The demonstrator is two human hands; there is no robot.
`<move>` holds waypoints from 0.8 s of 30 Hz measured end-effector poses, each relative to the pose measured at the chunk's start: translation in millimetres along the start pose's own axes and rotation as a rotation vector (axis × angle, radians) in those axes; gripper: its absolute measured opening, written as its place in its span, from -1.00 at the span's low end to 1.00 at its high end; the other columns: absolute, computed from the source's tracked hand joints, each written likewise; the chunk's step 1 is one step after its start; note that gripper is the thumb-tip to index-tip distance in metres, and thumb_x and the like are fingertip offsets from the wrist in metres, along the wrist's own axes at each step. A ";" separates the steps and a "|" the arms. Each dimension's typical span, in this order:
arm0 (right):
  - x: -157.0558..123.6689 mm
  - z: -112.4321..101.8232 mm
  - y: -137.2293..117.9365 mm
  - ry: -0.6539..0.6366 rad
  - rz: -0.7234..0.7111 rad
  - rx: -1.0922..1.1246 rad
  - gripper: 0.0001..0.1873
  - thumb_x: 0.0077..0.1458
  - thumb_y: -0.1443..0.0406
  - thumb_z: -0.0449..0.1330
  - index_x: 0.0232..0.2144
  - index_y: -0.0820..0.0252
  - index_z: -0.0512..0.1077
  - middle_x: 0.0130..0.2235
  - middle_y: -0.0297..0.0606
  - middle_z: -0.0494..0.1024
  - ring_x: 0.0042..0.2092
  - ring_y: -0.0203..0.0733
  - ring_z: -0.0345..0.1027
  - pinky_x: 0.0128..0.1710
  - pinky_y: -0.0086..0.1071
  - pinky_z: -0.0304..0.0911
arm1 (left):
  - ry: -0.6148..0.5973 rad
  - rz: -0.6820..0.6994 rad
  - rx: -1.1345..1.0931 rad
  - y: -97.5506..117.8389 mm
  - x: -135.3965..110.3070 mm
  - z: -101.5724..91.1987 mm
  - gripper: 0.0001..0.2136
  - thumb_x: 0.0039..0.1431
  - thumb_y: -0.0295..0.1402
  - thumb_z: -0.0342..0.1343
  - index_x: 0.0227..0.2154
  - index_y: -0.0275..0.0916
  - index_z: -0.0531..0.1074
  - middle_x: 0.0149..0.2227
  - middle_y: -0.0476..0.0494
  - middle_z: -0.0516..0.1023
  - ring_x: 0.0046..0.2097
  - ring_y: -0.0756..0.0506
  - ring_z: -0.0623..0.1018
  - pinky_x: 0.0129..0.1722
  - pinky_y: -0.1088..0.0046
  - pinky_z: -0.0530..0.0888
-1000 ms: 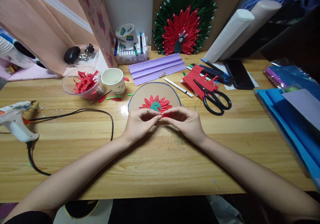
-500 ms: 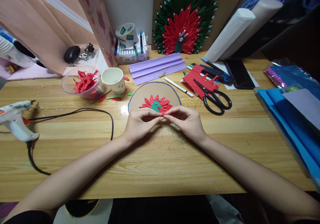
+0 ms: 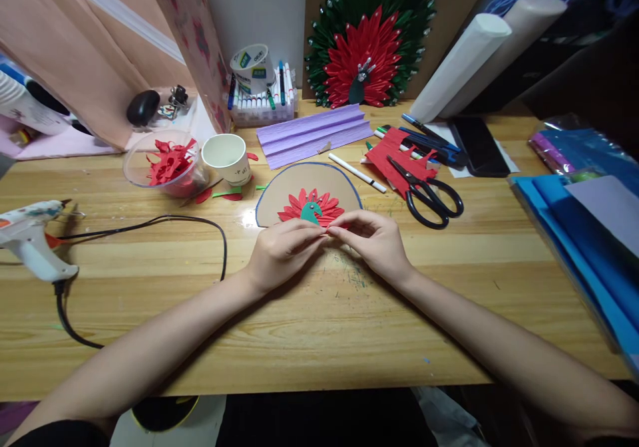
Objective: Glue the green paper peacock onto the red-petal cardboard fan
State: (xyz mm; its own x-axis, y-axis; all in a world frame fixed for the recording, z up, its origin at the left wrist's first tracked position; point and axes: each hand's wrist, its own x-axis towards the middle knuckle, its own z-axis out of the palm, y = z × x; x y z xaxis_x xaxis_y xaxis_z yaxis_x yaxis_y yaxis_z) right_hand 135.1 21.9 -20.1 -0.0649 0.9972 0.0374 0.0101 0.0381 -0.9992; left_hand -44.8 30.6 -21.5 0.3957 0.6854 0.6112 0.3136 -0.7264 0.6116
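My left hand (image 3: 284, 251) and my right hand (image 3: 374, 241) meet fingertip to fingertip, both pinched on a small red paper petal (image 3: 327, 229) that my fingers mostly cover. Just beyond them lies a half-round cardboard piece (image 3: 284, 191) with a blue edge. On it sit a fan of red paper petals (image 3: 302, 202) and a green paper bird shape (image 3: 310, 213). My fingers hide the lower edge of this piece. Black-handled scissors (image 3: 432, 201) rest to the right, partly on a cut red paper sheet (image 3: 394, 161).
A glue gun (image 3: 34, 237) with a black cord lies at left. Beside a paper cup (image 3: 227, 157) stands a clear bowl (image 3: 132, 167) of red scraps. Purple crepe paper (image 3: 312, 134), a white marker (image 3: 357, 172) and a phone (image 3: 478, 146) lie farther back. Blue packets (image 3: 564, 234) cover the right side.
My left fingers have rolled slightly inward and closed more over the red petal. My right hand has barely moved, and the things on the table stay where they were.
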 end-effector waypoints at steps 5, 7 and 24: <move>-0.2 0.3 -1.2 0.003 0.002 -0.006 -0.85 -0.15 0.27 0.36 -0.47 0.20 0.51 -0.42 -0.29 0.58 -0.37 -0.26 0.46 -0.31 -0.37 0.41 | -0.008 0.098 0.115 -0.3 -0.9 -1.8 -0.85 0.07 -0.52 0.16 -0.26 -0.32 0.49 -0.34 -0.17 0.60 -0.35 0.02 0.57 -0.34 0.54 0.52; -0.2 0.3 -1.6 0.003 0.002 -0.001 -0.85 -0.15 0.26 0.36 -0.46 0.19 0.52 -0.42 -0.29 0.58 -0.37 -0.26 0.46 -0.30 -0.36 0.42 | -0.011 0.128 0.147 -1.1 -1.6 -2.1 -0.85 0.08 -0.52 0.14 -0.25 -0.31 0.48 -0.33 -0.17 0.60 -0.33 0.01 0.57 -0.32 0.53 0.52; -1.3 -2.9 3.9 -0.034 -0.083 -0.056 -0.87 -0.08 0.28 0.33 -0.39 0.17 0.53 -0.35 -0.28 0.60 -0.31 -0.23 0.49 -0.23 -0.32 0.43 | -0.053 0.150 0.205 -2.2 0.5 -4.5 -0.86 0.10 -0.50 0.12 -0.25 -0.33 0.46 -0.33 -0.19 0.59 -0.33 0.00 0.56 -0.32 0.51 0.51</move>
State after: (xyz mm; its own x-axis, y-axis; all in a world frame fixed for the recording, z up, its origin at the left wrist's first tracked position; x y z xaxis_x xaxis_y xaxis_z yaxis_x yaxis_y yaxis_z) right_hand 138.0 21.0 -23.9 -0.1020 0.9877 0.1181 0.0593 0.1246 -0.9904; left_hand -49.1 32.7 -20.3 0.4936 0.5696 0.6572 0.4142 -0.8185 0.3982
